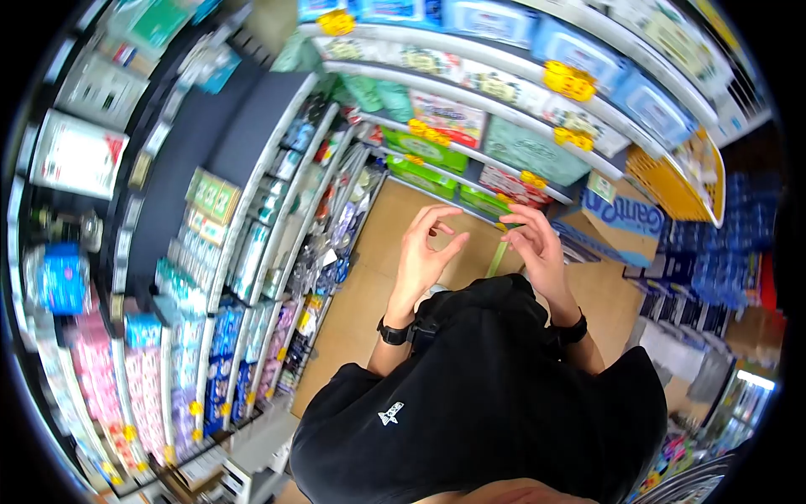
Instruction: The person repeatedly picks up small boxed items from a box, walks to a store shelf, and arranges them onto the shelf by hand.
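Observation:
Both of my hands are raised in front of my chest, over the tan floor (378,252). My left hand (426,254) has its fingers curved, with a gap between thumb and fingertips and nothing in it. Opposite it, my right hand (537,244) is held the same way, fingers bent and apart, also holding nothing. The two hands do not touch each other or any goods. Each wrist carries a black band (393,332). Beyond my hands, green packs (424,178) lie on the lowest shelf.
Shelves of wipes packs (495,21) run across the far side. At the left stand racks with pink packs (144,395) and small boxes (213,198). On the right are a cardboard carton (609,244), a yellow basket (672,181) and wrapped blue bottles (726,260).

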{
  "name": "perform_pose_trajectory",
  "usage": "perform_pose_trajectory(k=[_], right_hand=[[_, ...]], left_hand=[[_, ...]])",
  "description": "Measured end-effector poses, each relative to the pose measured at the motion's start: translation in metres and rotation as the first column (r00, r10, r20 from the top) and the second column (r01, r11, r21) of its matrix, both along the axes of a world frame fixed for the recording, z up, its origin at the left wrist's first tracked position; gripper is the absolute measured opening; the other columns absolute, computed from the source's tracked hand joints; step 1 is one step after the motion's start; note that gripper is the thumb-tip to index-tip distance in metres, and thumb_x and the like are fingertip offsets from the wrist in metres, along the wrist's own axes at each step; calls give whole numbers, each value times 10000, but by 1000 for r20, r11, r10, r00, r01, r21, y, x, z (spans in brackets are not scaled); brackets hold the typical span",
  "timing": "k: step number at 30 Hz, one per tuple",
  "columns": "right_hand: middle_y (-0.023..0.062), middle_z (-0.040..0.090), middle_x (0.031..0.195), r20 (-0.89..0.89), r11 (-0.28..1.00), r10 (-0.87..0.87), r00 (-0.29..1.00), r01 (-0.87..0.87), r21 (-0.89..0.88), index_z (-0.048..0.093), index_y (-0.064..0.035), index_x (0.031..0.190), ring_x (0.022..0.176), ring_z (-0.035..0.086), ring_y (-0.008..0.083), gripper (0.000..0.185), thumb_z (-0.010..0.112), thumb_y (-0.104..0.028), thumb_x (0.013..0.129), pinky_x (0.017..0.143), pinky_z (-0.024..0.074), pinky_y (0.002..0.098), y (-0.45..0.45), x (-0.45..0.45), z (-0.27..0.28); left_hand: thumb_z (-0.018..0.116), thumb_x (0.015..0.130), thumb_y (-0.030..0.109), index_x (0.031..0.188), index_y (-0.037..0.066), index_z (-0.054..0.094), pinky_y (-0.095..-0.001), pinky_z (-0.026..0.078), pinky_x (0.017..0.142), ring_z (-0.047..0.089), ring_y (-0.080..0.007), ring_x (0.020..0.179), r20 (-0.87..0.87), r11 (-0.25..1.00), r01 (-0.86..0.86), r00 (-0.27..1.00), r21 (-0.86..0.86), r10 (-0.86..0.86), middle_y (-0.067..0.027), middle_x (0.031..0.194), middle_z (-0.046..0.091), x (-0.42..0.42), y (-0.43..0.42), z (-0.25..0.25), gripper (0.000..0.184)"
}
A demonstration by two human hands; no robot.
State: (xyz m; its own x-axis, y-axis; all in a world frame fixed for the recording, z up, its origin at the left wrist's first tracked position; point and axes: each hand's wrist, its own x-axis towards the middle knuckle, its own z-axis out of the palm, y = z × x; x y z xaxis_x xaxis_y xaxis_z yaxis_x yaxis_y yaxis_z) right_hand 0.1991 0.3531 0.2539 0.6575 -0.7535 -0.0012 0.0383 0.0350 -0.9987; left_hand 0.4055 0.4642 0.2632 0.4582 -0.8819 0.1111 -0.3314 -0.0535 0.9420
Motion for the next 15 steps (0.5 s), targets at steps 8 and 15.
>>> perform_pose_trajectory(k=[8, 15], right_hand=[[89, 670, 1299, 16, 963, -270, 963, 270, 19, 496, -49, 1478, 995, 677, 145, 455, 587, -34, 1033, 864, 527, 276, -64, -128, -10], [77, 678, 1286, -16, 921, -390, 921, 390, 0, 523, -40, 1461, 990, 661, 133, 453, 589, -32, 1013, 862, 514, 285, -132, -247, -34]], left_hand=[[848, 833, 116, 1247, 95, 698, -337, 524, 853, 693, -179, 940, 45, 942, 334, 941, 31, -335, -72, 1239, 692, -113, -116, -9, 441], [835, 857, 164, 1256, 73, 676, -365, 544, 860, 709, -231, 974, 111, 863, 498, 856, 87, -506, -95, 1254, 688, -226, -218, -38, 439]])
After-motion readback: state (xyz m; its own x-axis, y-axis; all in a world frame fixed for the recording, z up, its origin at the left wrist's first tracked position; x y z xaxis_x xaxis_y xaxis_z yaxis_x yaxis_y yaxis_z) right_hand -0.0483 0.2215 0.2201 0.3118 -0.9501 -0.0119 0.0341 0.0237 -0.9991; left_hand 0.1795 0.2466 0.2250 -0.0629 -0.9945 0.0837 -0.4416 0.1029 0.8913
